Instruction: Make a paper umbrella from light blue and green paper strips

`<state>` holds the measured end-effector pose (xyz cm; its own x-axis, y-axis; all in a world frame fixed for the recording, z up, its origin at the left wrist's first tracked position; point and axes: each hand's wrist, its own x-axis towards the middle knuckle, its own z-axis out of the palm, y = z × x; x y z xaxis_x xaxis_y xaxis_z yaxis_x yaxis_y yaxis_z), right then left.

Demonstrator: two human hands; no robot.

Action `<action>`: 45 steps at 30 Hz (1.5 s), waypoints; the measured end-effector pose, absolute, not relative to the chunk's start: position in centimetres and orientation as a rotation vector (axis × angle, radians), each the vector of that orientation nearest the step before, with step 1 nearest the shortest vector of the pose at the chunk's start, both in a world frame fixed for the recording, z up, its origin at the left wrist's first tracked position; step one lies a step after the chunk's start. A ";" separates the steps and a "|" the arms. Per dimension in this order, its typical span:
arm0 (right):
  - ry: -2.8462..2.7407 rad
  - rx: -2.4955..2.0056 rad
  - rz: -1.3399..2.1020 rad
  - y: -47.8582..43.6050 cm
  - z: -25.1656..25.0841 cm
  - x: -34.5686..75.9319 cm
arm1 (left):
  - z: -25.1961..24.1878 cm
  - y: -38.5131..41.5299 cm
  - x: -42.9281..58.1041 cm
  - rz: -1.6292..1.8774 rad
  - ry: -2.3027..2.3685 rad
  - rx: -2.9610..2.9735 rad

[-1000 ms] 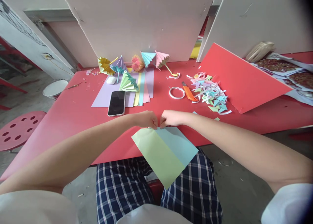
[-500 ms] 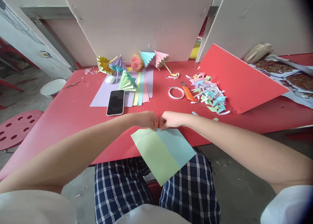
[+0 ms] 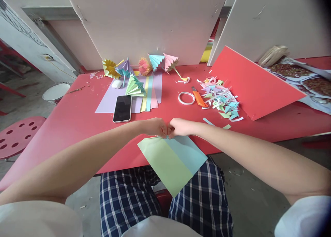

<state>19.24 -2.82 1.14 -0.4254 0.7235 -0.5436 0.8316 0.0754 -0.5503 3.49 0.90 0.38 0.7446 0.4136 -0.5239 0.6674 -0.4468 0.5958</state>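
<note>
A sheet of paper, green on one part and blue on the other (image 3: 168, 161), hangs over the table's near edge above my lap. My left hand (image 3: 157, 127) and my right hand (image 3: 178, 127) meet side by side at its top edge. Both are closed, with the fingertips pinching a narrow fold there. The fingers hide most of that fold. Just beyond my right forearm lie a blue paper strip (image 3: 208, 121) and a small green paper strip (image 3: 227, 127).
On the red table (image 3: 85, 137) lie a phone (image 3: 122, 108), coloured sheets (image 3: 107, 100), several paper umbrellas (image 3: 135, 86), a white tape ring (image 3: 186, 98), an orange cutter (image 3: 199, 97) and paper scraps (image 3: 223, 100). A red board (image 3: 254, 81) leans at the right.
The hands have drawn slightly closer together along the fold. The paper's lower corner has swung a little to the right. More of the two loose strips shows beyond the right forearm.
</note>
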 end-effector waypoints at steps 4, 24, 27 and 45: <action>2.169 1.623 -1.314 -2.8 1.1 19.4 | 0.5 0.9 3.5 -0.379 0.829 2.059; 2.169 1.668 -1.259 -3.4 1.2 19.3 | 0.4 1.6 2.9 -0.448 0.670 2.036; 2.169 1.666 -1.245 -3.5 1.2 19.1 | 0.7 1.4 2.9 -0.495 0.692 2.051; 2.189 1.661 -1.229 -3.7 1.0 18.9 | 0.4 1.3 2.9 -0.506 0.744 2.076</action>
